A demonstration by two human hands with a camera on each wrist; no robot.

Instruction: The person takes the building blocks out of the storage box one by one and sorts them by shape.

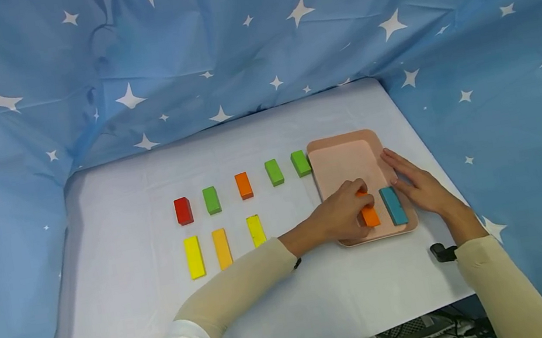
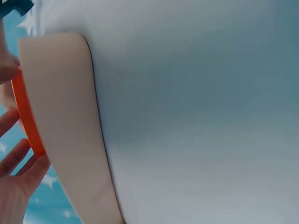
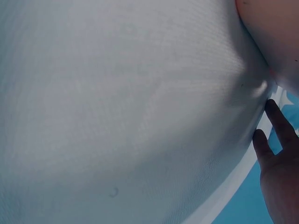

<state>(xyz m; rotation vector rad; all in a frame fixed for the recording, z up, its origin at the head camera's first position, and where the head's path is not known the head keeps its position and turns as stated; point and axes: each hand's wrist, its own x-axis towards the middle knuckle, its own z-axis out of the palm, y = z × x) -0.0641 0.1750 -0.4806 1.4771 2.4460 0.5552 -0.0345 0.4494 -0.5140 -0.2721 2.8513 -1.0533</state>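
Over the lower part of a pink tray (image 1: 346,157), my left hand (image 1: 344,213) pinches an orange block (image 1: 370,216) between thumb and fingers. The left wrist view shows that orange block (image 2: 27,114) above the tray's pale side wall (image 2: 60,112), fingertips at its edges. Inside the tray, just right of the orange block, lies a blue block (image 1: 393,206). My right hand (image 1: 425,189) rests its extended fingers along the tray's right rim. In the right wrist view, two fingers of the right hand (image 3: 282,172) show beside the tray's outer wall (image 3: 275,37).
Left of the tray, an upper row holds a red block (image 1: 183,211), green blocks (image 1: 301,163) and another orange block (image 1: 244,185). Below lie yellow blocks (image 1: 194,257) and a light-orange block (image 1: 222,248), partly near the left sleeve. Star-patterned curtains (image 1: 229,39) border the white table (image 1: 139,308).
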